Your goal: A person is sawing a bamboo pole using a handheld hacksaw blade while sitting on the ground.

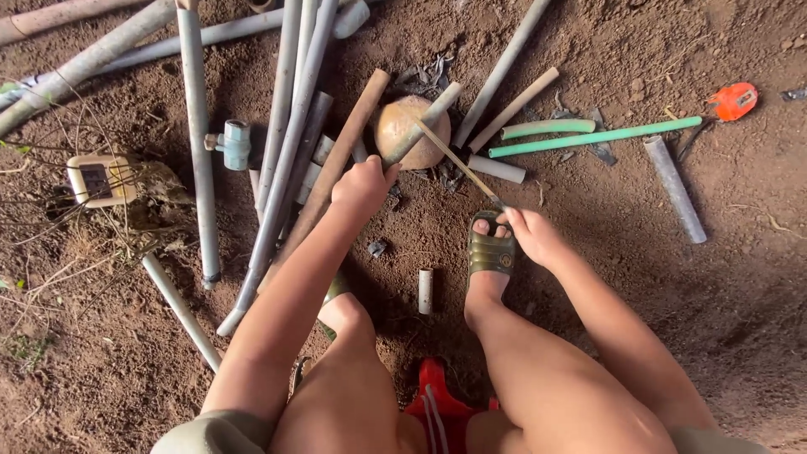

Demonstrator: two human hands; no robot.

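Note:
My left hand (363, 187) is closed around a short grey pipe (430, 109) that lies slanted across a round tan stone (402, 139) on the dirt. My right hand (531, 235) grips the near end of a thin, straight saw blade (458, 164). The blade runs up and to the left, and its far part rests across the pipe just above the stone. My right foot, in an olive sandal (492, 252), sits directly beside my right hand.
Long grey pipes (282, 126) lie in a pile to the left, with a pale valve fitting (234, 143) and a beige square box (97, 179). To the right are green pipes (597, 136), a grey offcut (674, 189) and an orange tape measure (733, 99). A short pipe piece (425, 290) and a red stool (437, 412) are between my legs.

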